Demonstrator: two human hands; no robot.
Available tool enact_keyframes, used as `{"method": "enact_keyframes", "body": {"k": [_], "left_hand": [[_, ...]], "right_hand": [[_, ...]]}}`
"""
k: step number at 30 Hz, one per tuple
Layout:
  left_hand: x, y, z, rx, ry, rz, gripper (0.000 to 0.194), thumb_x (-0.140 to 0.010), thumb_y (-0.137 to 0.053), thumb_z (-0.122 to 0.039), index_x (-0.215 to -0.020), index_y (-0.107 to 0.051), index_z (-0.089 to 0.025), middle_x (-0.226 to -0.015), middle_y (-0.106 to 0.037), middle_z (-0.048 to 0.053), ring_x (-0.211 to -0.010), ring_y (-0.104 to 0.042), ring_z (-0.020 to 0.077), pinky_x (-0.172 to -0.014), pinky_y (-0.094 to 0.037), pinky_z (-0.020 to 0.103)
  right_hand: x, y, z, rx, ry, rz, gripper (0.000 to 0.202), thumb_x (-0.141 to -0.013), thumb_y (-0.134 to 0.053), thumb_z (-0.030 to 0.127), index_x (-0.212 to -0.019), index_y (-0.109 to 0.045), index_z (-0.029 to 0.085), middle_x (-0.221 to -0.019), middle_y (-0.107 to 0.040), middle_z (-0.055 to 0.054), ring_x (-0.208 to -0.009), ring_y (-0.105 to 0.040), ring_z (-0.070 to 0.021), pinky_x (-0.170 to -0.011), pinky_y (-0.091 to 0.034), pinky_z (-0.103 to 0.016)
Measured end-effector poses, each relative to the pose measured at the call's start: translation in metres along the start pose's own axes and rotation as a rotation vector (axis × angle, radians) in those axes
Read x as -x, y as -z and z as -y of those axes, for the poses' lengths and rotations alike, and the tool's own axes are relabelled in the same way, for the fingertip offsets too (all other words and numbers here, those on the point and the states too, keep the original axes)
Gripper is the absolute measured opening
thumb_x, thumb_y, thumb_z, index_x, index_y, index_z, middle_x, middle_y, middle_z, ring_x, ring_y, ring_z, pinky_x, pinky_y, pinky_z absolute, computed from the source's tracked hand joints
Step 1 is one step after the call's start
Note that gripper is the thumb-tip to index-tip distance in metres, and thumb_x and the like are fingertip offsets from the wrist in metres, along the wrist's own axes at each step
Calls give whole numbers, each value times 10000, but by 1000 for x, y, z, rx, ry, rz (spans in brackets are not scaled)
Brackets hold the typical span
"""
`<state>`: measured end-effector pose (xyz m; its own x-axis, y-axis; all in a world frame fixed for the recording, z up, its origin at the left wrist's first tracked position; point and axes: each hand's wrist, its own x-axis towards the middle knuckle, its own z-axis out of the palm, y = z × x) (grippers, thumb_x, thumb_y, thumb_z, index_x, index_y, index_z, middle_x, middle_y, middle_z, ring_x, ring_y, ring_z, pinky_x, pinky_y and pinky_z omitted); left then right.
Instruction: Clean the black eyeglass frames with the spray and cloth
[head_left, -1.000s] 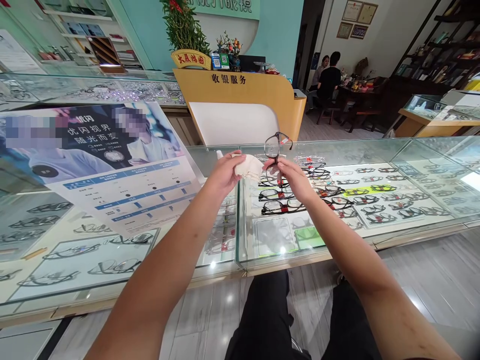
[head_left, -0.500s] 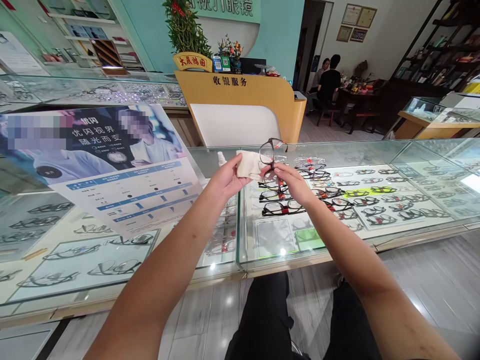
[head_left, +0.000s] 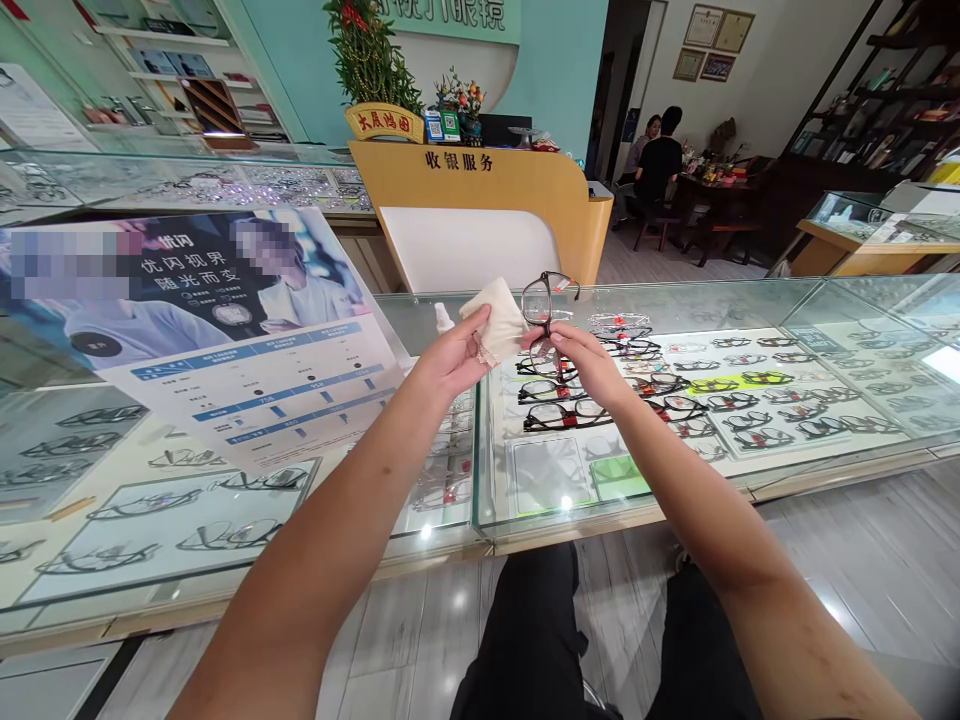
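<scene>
Between the fingers of my left hand (head_left: 459, 355) is a cream-coloured cloth (head_left: 501, 318), folded and bunched, with one corner pointing up. My right hand (head_left: 589, 362) pinches a pair of dark-framed eyeglasses (head_left: 546, 328) at the bridge. The glasses stand on end, one lens above the other, with a small red and white mark on the upper lens. The cloth is close beside the lenses; whether they touch I cannot tell. Both hands are above the glass display counter (head_left: 491, 480). Just behind my left hand stands a small white bottle (head_left: 442, 318), partly hidden.
Rows of eyeglasses (head_left: 757, 440) lie inside the glass counter. On its left stands a large printed sign (head_left: 262, 350). Beyond is a wooden cashier desk (head_left: 480, 180) with a plant (head_left: 375, 65). Two people (head_left: 658, 160) sit at a table at the back.
My left hand has turned the cloth so that its corner now sticks up higher, uncovering more of the bottle. The eyeglasses have shifted very slightly right in my right hand.
</scene>
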<state>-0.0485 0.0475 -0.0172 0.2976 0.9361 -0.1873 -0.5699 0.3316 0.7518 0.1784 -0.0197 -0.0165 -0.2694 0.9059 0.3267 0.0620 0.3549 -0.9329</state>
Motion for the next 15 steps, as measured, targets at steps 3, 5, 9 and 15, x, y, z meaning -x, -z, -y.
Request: {"method": "enact_keyframes", "body": {"k": [3,5,9,15], "left_hand": [[0,-2,-2,37,44,-83,298,-1011,-858,-357,-1258,-794,-204,-1170,-882,119,-1053,-862,271,-869,-731,390],[1,-3,-3,57,25,-112,260,-1001,-853,-299,-1237,-793,-208,-1157,-879,107,-1028,-855,247,-869,-726,364],[6,-4,-4,-15,-23,-71,392,-836,-814,8,-1185,-792,-168,-1151,-876,90,-1014,-844,194,-903,-705,297],[8,-3,-4,-162,-83,-114,425,-710,-920,49,-1070,-816,-150,-1049,-867,66,-887,-801,143,-832,-660,243]], "right_hand": [[1,-1,3,-40,14,-32,387,-1042,-651,590,-1094,-861,269,-1179,-825,-67,-1052,-637,-261,-844,-512,-391],[1,-1,5,-44,0,-42,392,-1038,-658,602,-1086,-861,270,-1160,-830,-65,-1067,-644,-264,-860,-517,-392],[1,-1,7,-38,7,-30,407,-1033,-663,628,-1069,-854,271,-1177,-827,-61,-1025,-643,-256,-891,-522,-405],[1,0,4,-37,11,-18,387,-1045,-648,588,-1097,-861,269,-1192,-830,-53,-1093,-665,-261,-906,-506,-390]]}}
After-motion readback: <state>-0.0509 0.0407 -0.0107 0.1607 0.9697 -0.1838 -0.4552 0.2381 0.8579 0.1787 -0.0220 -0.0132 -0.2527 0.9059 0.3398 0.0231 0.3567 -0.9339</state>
